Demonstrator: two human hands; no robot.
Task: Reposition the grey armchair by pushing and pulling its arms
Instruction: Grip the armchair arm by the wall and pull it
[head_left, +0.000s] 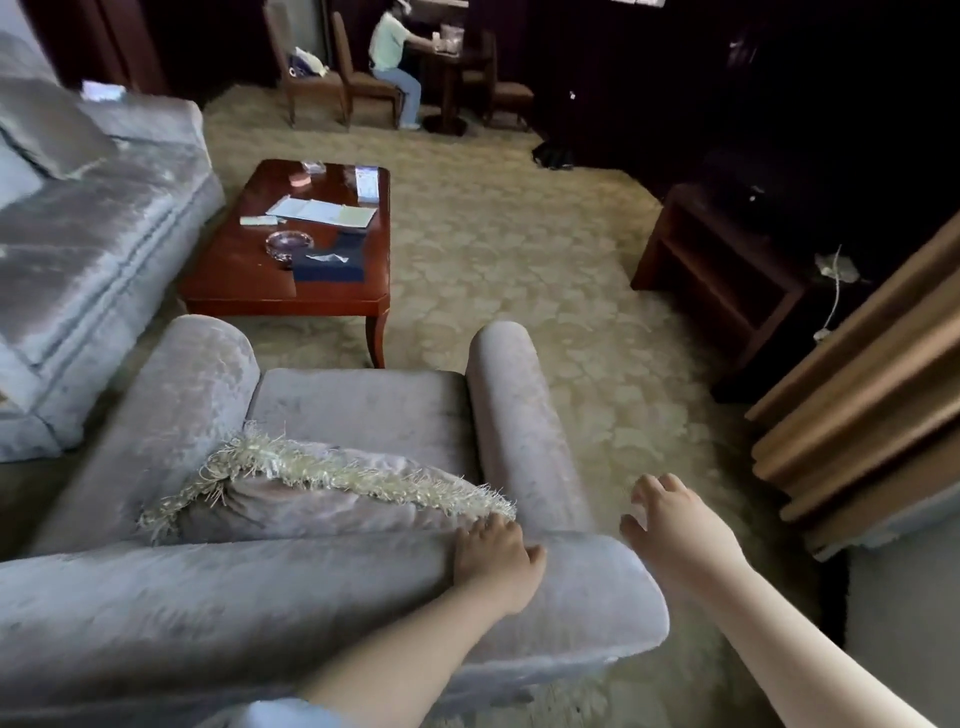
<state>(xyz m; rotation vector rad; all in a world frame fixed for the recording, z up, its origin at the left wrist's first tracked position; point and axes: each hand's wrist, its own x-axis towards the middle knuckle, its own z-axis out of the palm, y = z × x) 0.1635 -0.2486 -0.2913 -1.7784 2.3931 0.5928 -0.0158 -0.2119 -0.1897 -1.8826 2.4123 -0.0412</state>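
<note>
The grey velvet armchair (363, 410) fills the lower left, seen from behind its backrest, with a fringed cushion (322, 488) on the seat. My left hand (493, 561) lies on top of the backrest near its right end, fingers curled over the front edge. My right hand (670, 530) hovers in the air just right of the chair's right arm (519, 415), fingers apart, touching nothing.
A red-brown coffee table (249, 291) with papers, a glass ashtray and a dark box stands just beyond the chair. A grey sofa (78, 249) is at left, a dark wooden cabinet (727, 270) and a tan curtain (872, 395) at right. A person sits at a far table (447, 67).
</note>
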